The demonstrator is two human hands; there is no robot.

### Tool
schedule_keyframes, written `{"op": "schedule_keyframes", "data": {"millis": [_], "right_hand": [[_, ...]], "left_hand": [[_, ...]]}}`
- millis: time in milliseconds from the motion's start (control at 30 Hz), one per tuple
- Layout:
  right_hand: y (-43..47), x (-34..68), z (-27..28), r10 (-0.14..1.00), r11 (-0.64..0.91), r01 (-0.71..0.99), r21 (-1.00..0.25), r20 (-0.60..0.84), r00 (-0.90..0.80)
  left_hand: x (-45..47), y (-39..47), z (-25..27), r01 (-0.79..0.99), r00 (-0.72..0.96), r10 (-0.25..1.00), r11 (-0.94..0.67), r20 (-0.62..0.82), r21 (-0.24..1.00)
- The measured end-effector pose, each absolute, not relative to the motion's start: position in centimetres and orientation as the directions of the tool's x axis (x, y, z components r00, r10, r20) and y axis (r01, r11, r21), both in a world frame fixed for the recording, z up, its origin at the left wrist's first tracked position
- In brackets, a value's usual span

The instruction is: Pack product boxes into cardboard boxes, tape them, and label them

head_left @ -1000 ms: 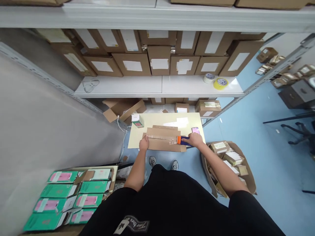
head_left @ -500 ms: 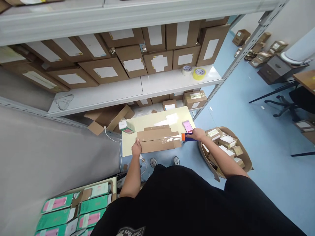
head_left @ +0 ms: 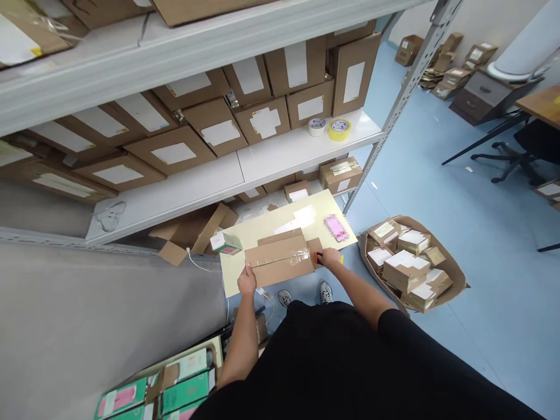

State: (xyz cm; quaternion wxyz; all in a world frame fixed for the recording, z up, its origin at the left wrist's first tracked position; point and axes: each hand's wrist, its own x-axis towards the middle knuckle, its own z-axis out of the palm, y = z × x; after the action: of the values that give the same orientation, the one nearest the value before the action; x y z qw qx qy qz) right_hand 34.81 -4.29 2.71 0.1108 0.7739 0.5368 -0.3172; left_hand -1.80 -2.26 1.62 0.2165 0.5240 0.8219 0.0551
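1. A worker's left hand [head_left: 247,280] grips the near left corner of a flat cardboard box [head_left: 273,265], the thumb over its top edge; the fingers underneath are hidden.
2. The right hand [head_left: 331,258] is closed around an orange-and-blue tape dispenser [head_left: 317,258], held at the box's right end, over an outspread end flap [head_left: 312,247].
3. The box lies on the counter near its front edge, top flaps folded together and a strip of clear tape [head_left: 300,256] across the right part of their seam; its contents are out of sight.
4. Around it on the pale yellow counter [head_left: 231,277] are a small green-and-white box [head_left: 226,244] at left, white papers [head_left: 301,217] behind, and a pink phone-like item [head_left: 336,227], blurred, at right.
5. To the right, on the blue floor [head_left: 411,186], a large open carton [head_left: 454,271] holds a heap of small taped parcels [head_left: 405,269], many bearing white labels.
6. Behind the counter, an open cardboard carton [head_left: 196,230] leans with flaps spread.
7. Above, a white shelf [head_left: 280,158] carries two tiers of labelled cartons [head_left: 153,160], with a white tape roll [head_left: 316,126] and a yellow one [head_left: 339,129] near its right end.
8. At lower left sit green boxes [head_left: 186,392], some with pink panels; a drawer cabinet [head_left: 483,96] stands at upper right.
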Motion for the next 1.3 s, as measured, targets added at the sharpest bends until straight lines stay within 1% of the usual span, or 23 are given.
{"op": "schedule_keyframes", "data": {"millis": [67,167,233,300,367,533,633,667,700,800,833,933,1033,1167,1300], "right_hand": [[-5.5,35.5,1.4,0.75,-0.494,0.85,-0.183,-0.585,0.31],[-6.6,36.4,-0.4,0.75,-0.593,0.753,-0.285,-0.537,0.388],[-6.6,36.8,-1.4,0.779,-0.589,0.711,-0.384,-0.504,0.374],[-6.0,37.0,-2.2,0.827,-0.54,0.698,-0.47,-0.45,0.337],[-5.0,37.2,-2.8,0.855,-0.5,0.697,-0.514,-0.419,0.304],[-1.3,37.6,-3.3,0.837,-0.52,0.691,-0.502,-0.462,0.294],[0.2,36.5,-2.8,0.833,-0.528,0.701,-0.48,-0.451,0.32],[0.3,35.7,-2.5,0.843,-0.521,0.694,-0.497,-0.428,0.326],[0.2,34.8,-2.2,0.86,-0.501,0.677,-0.54,-0.397,0.32],[-1.4,31.2,-1.2,0.928,-0.373,0.559,-0.741,-0.3,0.221],[-2.2,30.0,-0.9,0.943,-0.332,0.522,-0.785,-0.284,0.173],[-4.6,27.1,-0.8,0.966,-0.255,0.514,-0.819,-0.244,0.09],[-5.7,26.1,-1.2,0.978,-0.195,0.546,-0.815,-0.2,0.05],[-5.7,26.5,-1.6,0.975,-0.201,0.55,-0.811,-0.218,0.035],[-5.4,26.7,-1.8,0.983,-0.181,0.481,-0.858,-0.18,0.048]], "left_hand": [[-1.8,-2.2,1.6,0.844,-0.357,0.886,0.441,-0.294,0.305],[-1.7,-2.0,1.8,0.856,-0.353,0.891,0.431,-0.287,0.286],[-1.9,-1.8,2.0,0.863,-0.346,0.895,0.421,-0.282,0.278],[-2.2,-1.8,2.3,0.867,-0.342,0.898,0.415,-0.277,0.274],[-2.7,-2.0,2.5,0.871,-0.345,0.901,0.411,-0.263,0.269],[-3.3,-2.8,2.6,0.864,-0.383,0.892,0.438,-0.241,0.249],[-2.9,-2.6,2.6,0.85,-0.409,0.879,0.465,-0.246,0.248],[-2.7,-2.5,2.6,0.847,-0.416,0.874,0.473,-0.251,0.244],[-2.6,-2.4,2.5,0.845,-0.421,0.87,0.479,-0.256,0.237],[-2.5,-2.2,2.2,0.853,-0.416,0.872,0.473,-0.258,0.221],[-2.6,-2.2,2.2,0.857,-0.413,0.874,0.468,-0.254,0.217],[-2.6,-2.4,2.0,0.866,-0.401,0.885,0.45,-0.237,0.217],[-2.5,-2.5,2.1,0.865,-0.397,0.889,0.446,-0.229,0.23],[-2.5,-2.5,2.2,0.858,-0.391,0.889,0.446,-0.239,0.255],[-2.7,-2.4,2.1,0.842,-0.393,0.885,0.456,-0.251,0.287]]}}
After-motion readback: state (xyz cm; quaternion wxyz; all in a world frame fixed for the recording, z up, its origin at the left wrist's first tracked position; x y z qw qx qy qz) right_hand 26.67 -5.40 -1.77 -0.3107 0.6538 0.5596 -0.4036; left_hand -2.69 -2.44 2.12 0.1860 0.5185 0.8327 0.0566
